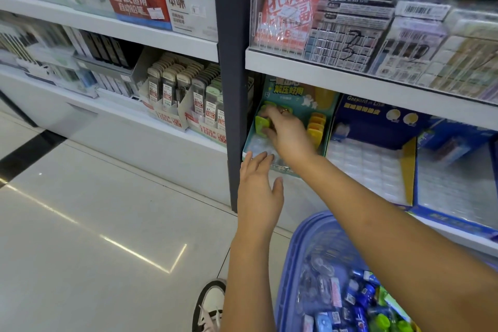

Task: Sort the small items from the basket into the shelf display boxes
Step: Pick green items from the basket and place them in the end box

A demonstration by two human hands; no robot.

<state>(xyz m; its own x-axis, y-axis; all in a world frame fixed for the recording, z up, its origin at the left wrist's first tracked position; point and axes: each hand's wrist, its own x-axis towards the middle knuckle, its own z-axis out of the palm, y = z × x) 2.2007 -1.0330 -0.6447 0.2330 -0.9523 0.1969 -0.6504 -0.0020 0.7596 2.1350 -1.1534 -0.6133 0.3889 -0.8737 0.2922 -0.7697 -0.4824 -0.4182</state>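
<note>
While my right hand (285, 132) pinches a green item (260, 122) inside the teal box (322, 108), at its left side, my left hand (258, 191) hangs spread and empty by the box's front edge, nearer the basket (303, 234) below.

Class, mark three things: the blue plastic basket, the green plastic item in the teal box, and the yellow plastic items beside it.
blue plastic basket (289, 272), head view, left wall.
green plastic item (259, 124), head view, exposed left side.
yellow plastic items (317, 127), head view, middle of the row.
</note>
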